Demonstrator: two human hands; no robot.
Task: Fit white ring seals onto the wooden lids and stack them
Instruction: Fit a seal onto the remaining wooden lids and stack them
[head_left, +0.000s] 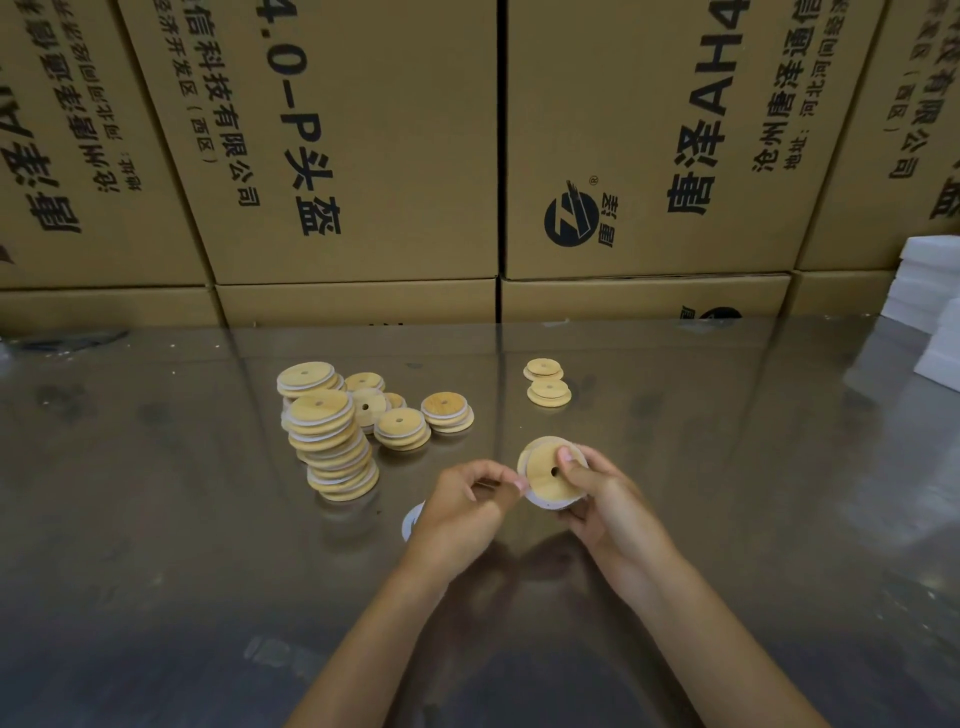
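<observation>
Tall leaning stack (332, 447) of sealed lids far left, shorter piles beside it. Left hand (467, 512) curled, fingertips pinching the white ring seal (545, 503) at the lid's edge; a spare ring (413, 519) lies under the wrist. Right hand (602, 499) grips the wooden lid (550, 467), thumb on top. Best done by turning the lid steadily while pressing the seal evenly round the rim. Two bare lids (546, 382) wait behind.

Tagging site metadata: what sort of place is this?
Likely a small factory or warehouse packing bench: printed shipping cartons walled behind a shiny worktable, with batches of wooden lids being assembled by hand.
</observation>
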